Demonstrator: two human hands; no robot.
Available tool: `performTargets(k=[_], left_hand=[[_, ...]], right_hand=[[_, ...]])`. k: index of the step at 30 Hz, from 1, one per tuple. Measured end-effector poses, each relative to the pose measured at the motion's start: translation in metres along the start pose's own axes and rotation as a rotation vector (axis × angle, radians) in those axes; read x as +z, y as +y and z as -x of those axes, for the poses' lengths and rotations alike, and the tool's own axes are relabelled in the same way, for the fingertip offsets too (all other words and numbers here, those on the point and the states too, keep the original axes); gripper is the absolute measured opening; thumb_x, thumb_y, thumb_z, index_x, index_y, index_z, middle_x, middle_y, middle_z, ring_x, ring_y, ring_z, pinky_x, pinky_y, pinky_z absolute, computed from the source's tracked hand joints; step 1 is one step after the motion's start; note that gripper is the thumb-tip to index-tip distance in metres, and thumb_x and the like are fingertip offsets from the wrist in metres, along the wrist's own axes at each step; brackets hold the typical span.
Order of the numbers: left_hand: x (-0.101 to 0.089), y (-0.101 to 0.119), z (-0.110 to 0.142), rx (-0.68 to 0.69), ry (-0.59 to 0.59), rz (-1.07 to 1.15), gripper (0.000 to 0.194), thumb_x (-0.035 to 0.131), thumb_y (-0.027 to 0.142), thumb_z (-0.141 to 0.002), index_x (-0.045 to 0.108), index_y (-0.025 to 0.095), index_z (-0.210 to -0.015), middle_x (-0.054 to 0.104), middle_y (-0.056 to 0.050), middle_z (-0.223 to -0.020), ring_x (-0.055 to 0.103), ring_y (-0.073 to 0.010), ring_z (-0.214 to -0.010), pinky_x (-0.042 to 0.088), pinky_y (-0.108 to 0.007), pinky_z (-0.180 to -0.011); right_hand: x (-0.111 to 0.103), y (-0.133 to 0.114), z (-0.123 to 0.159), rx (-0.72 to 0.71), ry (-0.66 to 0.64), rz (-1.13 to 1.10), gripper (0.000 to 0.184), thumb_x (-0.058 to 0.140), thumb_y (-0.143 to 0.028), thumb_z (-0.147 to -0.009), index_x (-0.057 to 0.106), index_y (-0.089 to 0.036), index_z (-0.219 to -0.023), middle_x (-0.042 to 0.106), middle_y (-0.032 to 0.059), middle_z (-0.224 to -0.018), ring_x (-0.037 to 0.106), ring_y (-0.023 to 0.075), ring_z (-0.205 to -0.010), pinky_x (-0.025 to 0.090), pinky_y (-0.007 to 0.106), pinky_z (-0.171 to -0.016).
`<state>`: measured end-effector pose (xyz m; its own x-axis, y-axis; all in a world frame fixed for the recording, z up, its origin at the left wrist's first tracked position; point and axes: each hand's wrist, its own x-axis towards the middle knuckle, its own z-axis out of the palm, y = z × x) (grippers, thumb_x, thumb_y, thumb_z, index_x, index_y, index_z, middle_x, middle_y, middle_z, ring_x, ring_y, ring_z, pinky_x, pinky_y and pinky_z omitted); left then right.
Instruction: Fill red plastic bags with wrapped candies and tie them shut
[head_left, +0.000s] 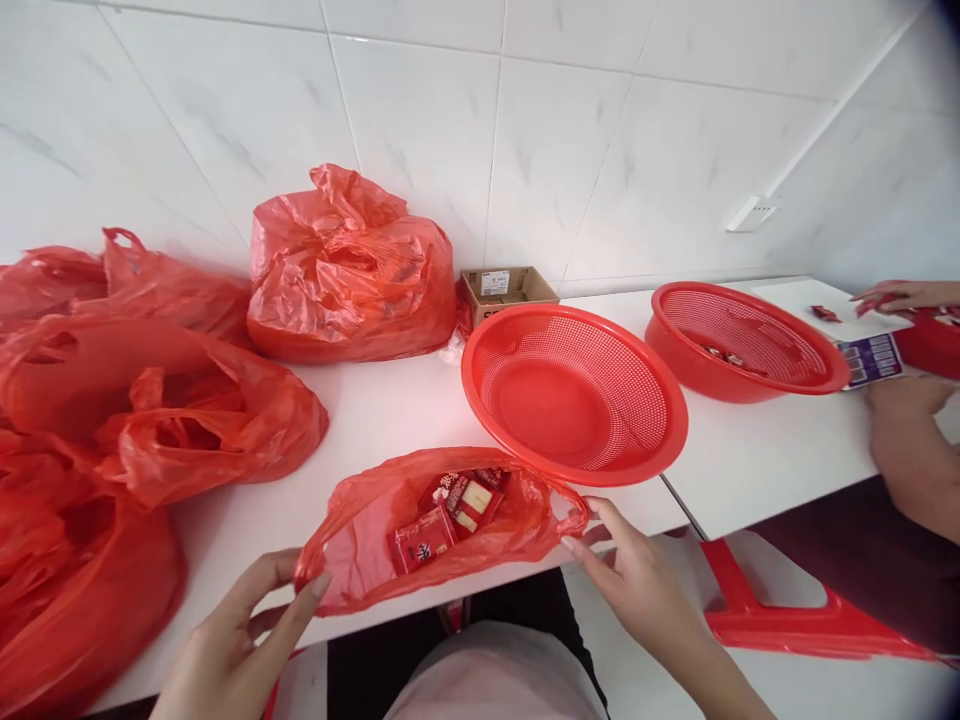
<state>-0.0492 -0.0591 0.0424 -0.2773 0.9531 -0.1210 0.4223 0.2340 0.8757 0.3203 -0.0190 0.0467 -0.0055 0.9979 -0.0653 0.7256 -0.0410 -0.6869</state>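
A red plastic bag (pixel 360 545) lies at the table's front edge with its mouth spread wide. Inside it are several small red packets (pixel 424 540) with printed fronts, some showing cream-coloured panels. My left hand (pixel 251 620) pinches the bag's left end between thumb and fingers. At the right end, my right hand (pixel 630 565) grips the bag's handle. Just behind the bag stands a red plastic colander (pixel 555 410) with nothing visible in it; its near rim meets the bag's right side.
Full red bags (pixel 349 270) stand along the wall and crowd the left side. A small cardboard box (pixel 510 288) sits behind the colander. To the right, a second colander (pixel 742 340) holds a few small packets. Another person's hand (pixel 911 293) works at the far right.
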Motion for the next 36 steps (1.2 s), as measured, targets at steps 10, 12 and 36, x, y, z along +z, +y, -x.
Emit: performTargets(k=[10, 12, 36], left_hand=[[-0.014, 0.117, -0.026, 0.472, 0.054, 0.781, 0.012, 0.065, 0.024, -0.084, 0.072, 0.025, -0.094, 0.061, -0.005, -0.133, 0.055, -0.0303, -0.125, 0.047, -0.05, -0.104], [-0.012, 0.135, -0.034, 0.475, -0.061, 0.795, 0.022, 0.064, 0.026, -0.086, 0.069, 0.024, -0.107, 0.06, -0.006, -0.134, 0.06, -0.0289, -0.119, 0.054, -0.043, -0.095], [-0.009, 0.165, -0.084, 0.201, -0.488, 0.286, 0.039, 0.05, 0.053, -0.091, 0.059, 0.018, -0.075, 0.046, 0.005, -0.046, 0.042, -0.0069, -0.041, 0.038, -0.018, -0.043]], right_hand=[[-0.07, -0.116, -0.068, -0.659, 0.177, -0.488, 0.004, 0.065, -0.024, -0.087, 0.065, -0.022, -0.09, 0.066, 0.0009, -0.087, 0.061, 0.0124, -0.077, 0.05, 0.024, -0.067], [-0.072, -0.141, -0.082, -0.713, 0.036, -0.548, 0.005, 0.064, -0.024, -0.087, 0.065, -0.02, -0.089, 0.067, 0.001, -0.086, 0.062, 0.0122, -0.078, 0.05, 0.024, -0.068], [-0.018, -0.19, -0.107, -0.758, -0.371, -0.493, 0.015, 0.064, -0.031, -0.087, 0.06, -0.018, -0.083, 0.064, -0.0004, -0.08, 0.056, 0.0112, -0.073, 0.047, 0.027, -0.069]])
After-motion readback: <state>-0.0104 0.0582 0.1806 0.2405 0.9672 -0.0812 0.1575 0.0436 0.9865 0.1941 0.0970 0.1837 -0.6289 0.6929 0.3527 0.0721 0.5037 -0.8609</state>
